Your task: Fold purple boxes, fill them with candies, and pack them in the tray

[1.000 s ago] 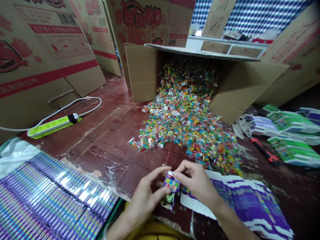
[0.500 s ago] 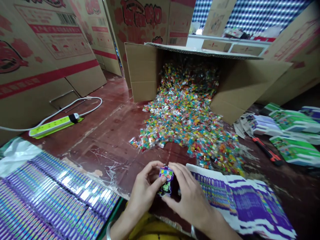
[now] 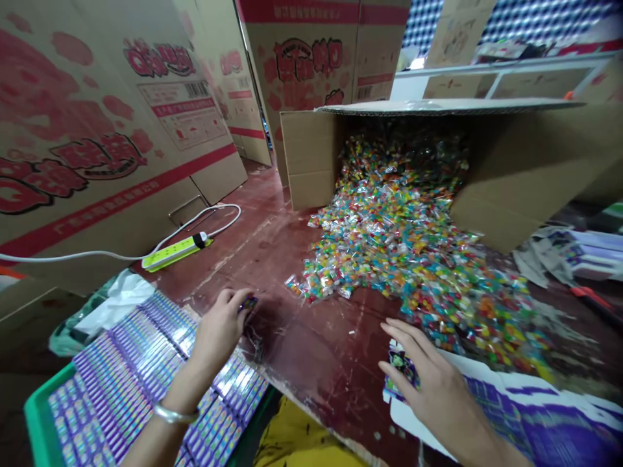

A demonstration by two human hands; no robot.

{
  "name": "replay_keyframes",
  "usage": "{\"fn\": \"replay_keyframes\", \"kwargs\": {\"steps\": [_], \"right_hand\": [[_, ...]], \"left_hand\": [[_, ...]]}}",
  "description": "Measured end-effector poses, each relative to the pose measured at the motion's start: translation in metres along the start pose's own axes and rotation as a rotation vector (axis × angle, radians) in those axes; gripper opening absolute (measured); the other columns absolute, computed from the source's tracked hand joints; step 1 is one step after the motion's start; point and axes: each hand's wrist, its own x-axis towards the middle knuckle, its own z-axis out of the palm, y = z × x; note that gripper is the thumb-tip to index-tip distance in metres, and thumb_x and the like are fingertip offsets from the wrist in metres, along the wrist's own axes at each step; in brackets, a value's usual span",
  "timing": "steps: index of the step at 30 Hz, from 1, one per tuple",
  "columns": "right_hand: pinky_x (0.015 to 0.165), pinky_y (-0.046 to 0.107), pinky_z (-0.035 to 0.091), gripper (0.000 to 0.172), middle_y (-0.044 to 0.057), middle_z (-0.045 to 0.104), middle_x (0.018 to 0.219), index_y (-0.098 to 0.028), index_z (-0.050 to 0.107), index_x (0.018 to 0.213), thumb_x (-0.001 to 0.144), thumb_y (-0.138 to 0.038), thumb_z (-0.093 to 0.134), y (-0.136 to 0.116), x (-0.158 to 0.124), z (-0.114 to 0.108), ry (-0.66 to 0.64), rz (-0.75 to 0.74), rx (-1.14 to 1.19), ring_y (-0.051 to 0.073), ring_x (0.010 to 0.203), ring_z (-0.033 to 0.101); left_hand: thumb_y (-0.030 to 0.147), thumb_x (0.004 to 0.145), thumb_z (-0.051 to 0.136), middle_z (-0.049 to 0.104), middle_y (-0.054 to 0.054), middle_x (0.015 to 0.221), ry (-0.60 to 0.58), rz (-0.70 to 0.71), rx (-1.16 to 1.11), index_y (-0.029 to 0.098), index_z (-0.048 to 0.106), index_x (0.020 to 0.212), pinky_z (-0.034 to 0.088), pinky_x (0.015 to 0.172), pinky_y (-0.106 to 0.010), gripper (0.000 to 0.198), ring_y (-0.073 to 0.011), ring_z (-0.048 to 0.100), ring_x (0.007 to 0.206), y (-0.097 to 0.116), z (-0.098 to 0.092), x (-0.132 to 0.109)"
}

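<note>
My left hand (image 3: pixel 221 327) is closed on a small printed candy box (image 3: pixel 248 303), held above the table near a green tray (image 3: pixel 36 415). Rows of finished purple boxes (image 3: pixel 131 353) stand packed in that tray. My right hand (image 3: pixel 428 376) is at the front end of a row of flat purple-and-white cartons (image 3: pixel 516 402). Its thumb and fingers are spread around the end carton (image 3: pixel 402 366), partly covering it. Past both hands lies a heap of clear packets of colourful candy (image 3: pixel 384 240).
The candy spills from a cardboard box (image 3: pixel 309 159) lying on its side. A yellow-green power strip (image 3: pixel 175 253) with a white cord lies at the left. Large printed cartons (image 3: pixel 195 97) stand behind. A red-handled tool (image 3: pixel 591 297) and more folded cartons (image 3: pixel 596 253) are at the right.
The hands have parted. My left hand has carried the small box left toward the tray, while my right hand has let go of it and moved right to the flat cartons. The view has turned left.
</note>
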Motion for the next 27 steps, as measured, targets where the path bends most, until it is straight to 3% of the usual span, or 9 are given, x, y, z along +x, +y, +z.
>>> {"fn": "replay_keyframes", "kwargs": {"steps": [3,6,9,11,13,16,20,23,27], "right_hand": [[0.098,0.041,0.052,0.041,0.009,0.058,0.137,-0.027,0.048,0.136,0.096,-0.029,0.052,0.006,-0.005,-0.003,0.001,0.050,-0.012,0.027,0.122,0.060],[0.098,0.040,0.051,0.042,0.008,0.059,0.136,-0.027,0.046,0.137,0.096,-0.030,0.053,0.013,-0.011,-0.012,0.013,0.103,-0.043,0.026,0.120,0.060],[0.090,0.039,0.053,0.034,0.008,0.067,0.123,-0.025,0.054,0.130,0.097,-0.031,0.053,0.023,-0.016,-0.024,0.031,0.195,-0.089,0.026,0.106,0.067],[0.084,0.038,0.053,0.024,0.007,0.071,0.111,-0.025,0.063,0.118,0.097,-0.029,0.051,0.030,-0.016,-0.028,0.022,0.229,-0.130,0.025,0.096,0.069],[0.083,0.037,0.053,0.020,0.006,0.071,0.105,-0.025,0.069,0.107,0.096,-0.027,0.052,0.033,-0.012,-0.027,-0.018,0.211,-0.183,0.025,0.094,0.068],[0.083,0.039,0.052,0.018,0.008,0.069,0.102,-0.025,0.072,0.103,0.093,-0.023,0.056,0.034,-0.003,-0.018,-0.042,0.195,-0.284,0.027,0.099,0.063],[0.085,0.042,0.052,0.015,0.010,0.067,0.104,-0.024,0.073,0.100,0.090,-0.021,0.062,0.032,0.005,-0.009,-0.045,0.190,-0.318,0.029,0.101,0.059],[0.088,0.042,0.051,0.018,0.008,0.067,0.105,-0.026,0.072,0.102,0.089,-0.019,0.062,0.032,0.007,-0.009,-0.052,0.161,-0.265,0.028,0.101,0.059],[0.092,0.042,0.049,0.015,0.008,0.069,0.105,-0.023,0.072,0.095,0.092,-0.021,0.057,0.030,0.007,-0.017,0.049,0.196,0.002,0.027,0.103,0.060]], "left_hand": [[0.028,0.095,0.041,0.061,-0.008,0.111,-0.036,0.004,0.088,0.025,0.062,0.118,0.052,0.071,-0.033,0.031,-0.0245,0.068,0.085,-0.016,0.002,0.007],[0.030,0.095,0.041,0.061,-0.009,0.112,-0.078,0.033,0.116,0.024,0.056,0.129,0.053,0.072,-0.033,0.037,-0.0255,0.068,0.086,-0.021,0.005,0.008],[0.038,0.094,0.046,0.056,-0.017,0.124,0.065,0.113,0.158,0.017,0.043,0.142,0.050,0.091,-0.045,0.052,-0.0355,0.060,0.109,-0.012,0.006,0.005],[0.044,0.092,0.053,0.054,-0.018,0.128,0.221,0.192,0.075,0.018,0.042,0.142,0.043,0.101,-0.051,0.058,-0.0380,0.054,0.118,0.010,0.012,-0.002],[0.045,0.090,0.060,0.059,-0.014,0.122,0.227,0.314,-0.155,0.022,0.044,0.137,0.044,0.101,-0.048,0.055,-0.0330,0.056,0.115,0.046,0.025,-0.017],[0.050,0.087,0.064,0.061,-0.013,0.119,-0.063,0.493,-0.364,0.023,0.047,0.133,0.051,0.092,-0.043,0.056,-0.0298,0.058,0.108,0.113,0.056,-0.045],[0.053,0.078,0.072,0.061,-0.014,0.120,-0.297,0.518,-0.367,0.022,0.048,0.138,0.049,0.092,-0.048,0.072,-0.0336,0.056,0.108,0.179,0.094,-0.068],[0.046,0.073,0.079,0.062,-0.015,0.117,-0.328,0.458,-0.336,0.018,0.048,0.138,0.048,0.090,-0.052,0.077,-0.0359,0.056,0.106,0.193,0.104,-0.072],[0.041,0.073,0.080,0.061,-0.014,0.119,-0.336,0.367,-0.501,0.019,0.051,0.132,0.043,0.097,-0.052,0.069,-0.0351,0.054,0.111,0.186,0.100,-0.073]]}}
